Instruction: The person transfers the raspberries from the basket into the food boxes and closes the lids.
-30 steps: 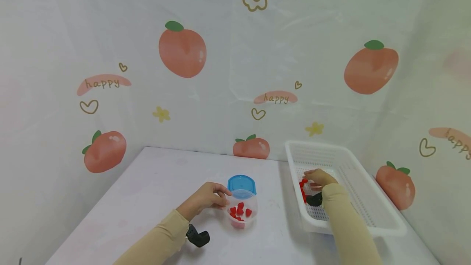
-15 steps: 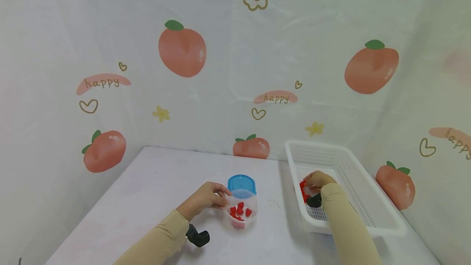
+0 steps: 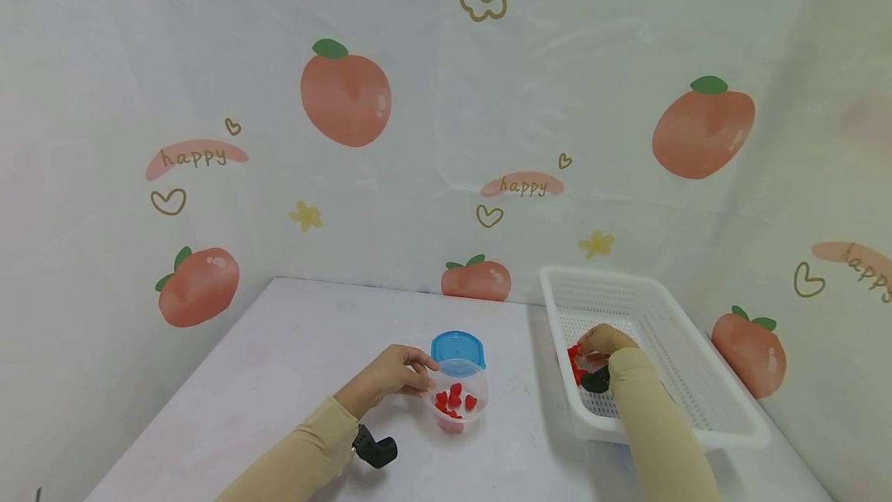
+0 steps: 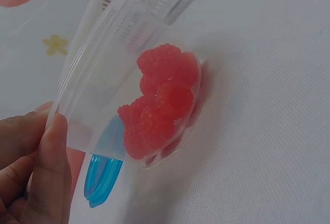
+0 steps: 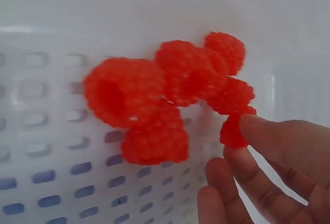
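My left hand (image 3: 397, 376) pinches the rim of a clear plastic tub (image 4: 98, 110) between thumb and fingers. Several red raspberries (image 4: 157, 105) lie in the bottom of that tub, which stands on the table. Over on the right, my right hand (image 3: 605, 341) reaches down into a white perforated basket (image 3: 697, 378). Its thumb and fingertips pinch a single raspberry (image 5: 234, 132), as the right wrist view shows. More raspberries (image 5: 126, 92) sit clustered against the basket wall, just beyond those fingertips.
A blue lid (image 3: 457, 348) lies on the white table (image 3: 334, 316) directly behind the tub. The basket takes up the table's right side. Behind everything hangs a white curtain (image 3: 418, 200) printed with peaches.
Inside the basket my right hand has moved slightly in toward the raspberries, and its fingers have closed on one. The left hand and the tub stay where they were.
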